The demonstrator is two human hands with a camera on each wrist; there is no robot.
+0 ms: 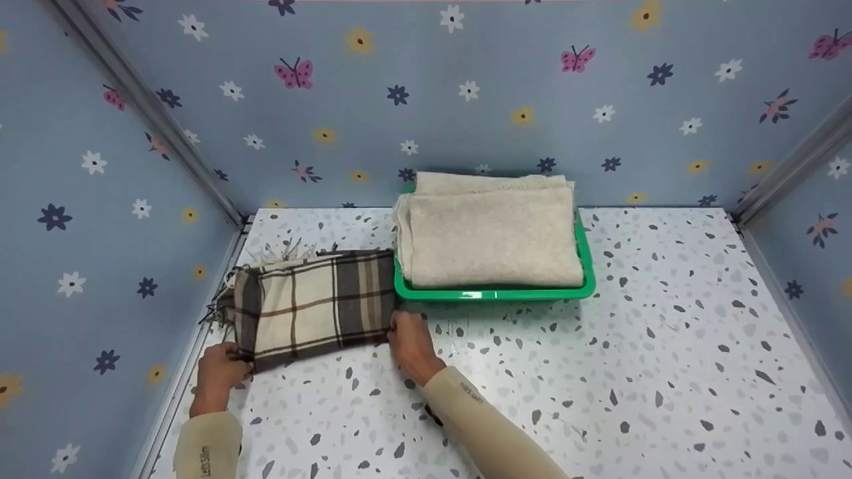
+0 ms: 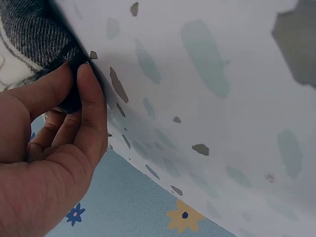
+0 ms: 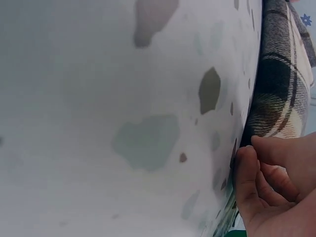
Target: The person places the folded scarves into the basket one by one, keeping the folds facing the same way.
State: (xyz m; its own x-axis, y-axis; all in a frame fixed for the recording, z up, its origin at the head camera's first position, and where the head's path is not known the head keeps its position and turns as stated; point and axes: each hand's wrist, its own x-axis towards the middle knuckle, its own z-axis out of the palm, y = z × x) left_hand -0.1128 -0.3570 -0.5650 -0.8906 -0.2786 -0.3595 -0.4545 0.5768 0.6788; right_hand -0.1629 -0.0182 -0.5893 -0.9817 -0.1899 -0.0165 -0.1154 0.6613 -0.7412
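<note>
A plaid scarf [image 1: 313,303] in cream, dark grey and brown lies folded on the speckled table, its fringe at the far left end. My left hand [image 1: 219,369] pinches the scarf's near left corner. In the left wrist view, thumb and forefinger [image 2: 91,103] close on the dark edge of the cloth. At the near right corner, my right hand [image 1: 409,339] pinches the scarf beside the green basket. The right wrist view shows its thumb and fingers [image 3: 247,177] at the cloth's lower edge, low against the tabletop.
A green basket [image 1: 496,294] stands at the back middle, touching or nearly touching the scarf's right end. Folded beige cloth [image 1: 492,236] fills it above the rim. Flowered blue panels [image 1: 466,100] wall the table [image 1: 665,346] at the back and both sides.
</note>
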